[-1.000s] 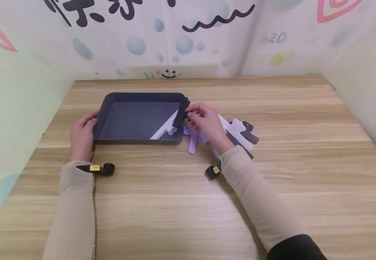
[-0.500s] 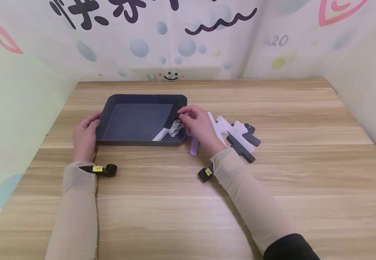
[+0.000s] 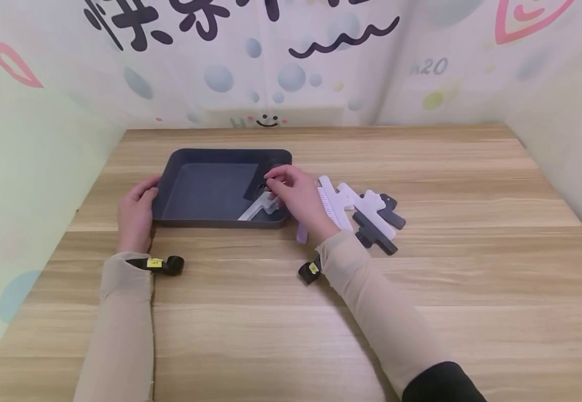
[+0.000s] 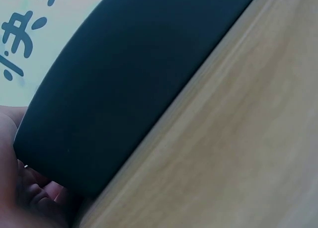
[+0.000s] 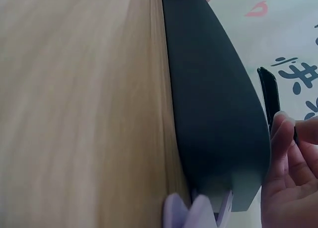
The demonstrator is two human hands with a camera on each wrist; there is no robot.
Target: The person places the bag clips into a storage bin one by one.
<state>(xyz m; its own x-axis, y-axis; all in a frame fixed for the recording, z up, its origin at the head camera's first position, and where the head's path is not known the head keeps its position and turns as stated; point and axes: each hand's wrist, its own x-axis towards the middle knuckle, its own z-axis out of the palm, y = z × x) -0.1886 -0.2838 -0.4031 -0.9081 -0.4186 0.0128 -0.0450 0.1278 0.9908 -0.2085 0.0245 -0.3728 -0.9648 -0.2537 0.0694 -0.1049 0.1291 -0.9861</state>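
A dark grey rectangular tray (image 3: 205,223) lies on the table, and my left hand (image 3: 136,215) grips its left side at the wall. My right hand (image 3: 297,195) is over the tray's right end, pinching a black bag clip (image 3: 254,183) between thumb and fingertips. In the right wrist view this clip (image 5: 269,91) stands up beyond the tray's wall. A white bag clip (image 3: 257,205) lies inside the tray at the near right corner, partly covered by my fingers.
Right of the tray, several bag clips lie in a loose pile: white clips (image 3: 370,207), dark grey ones (image 3: 380,234) and a purple one (image 3: 302,233) mostly hidden under my right hand. A printed cloth wall (image 3: 251,61) borders the wooden table (image 3: 230,335) at the back.
My right hand has moved left with the black clip, from the tray's right rim to over its inside. More of the pile shows. The left hand keeps its hold on the tray.
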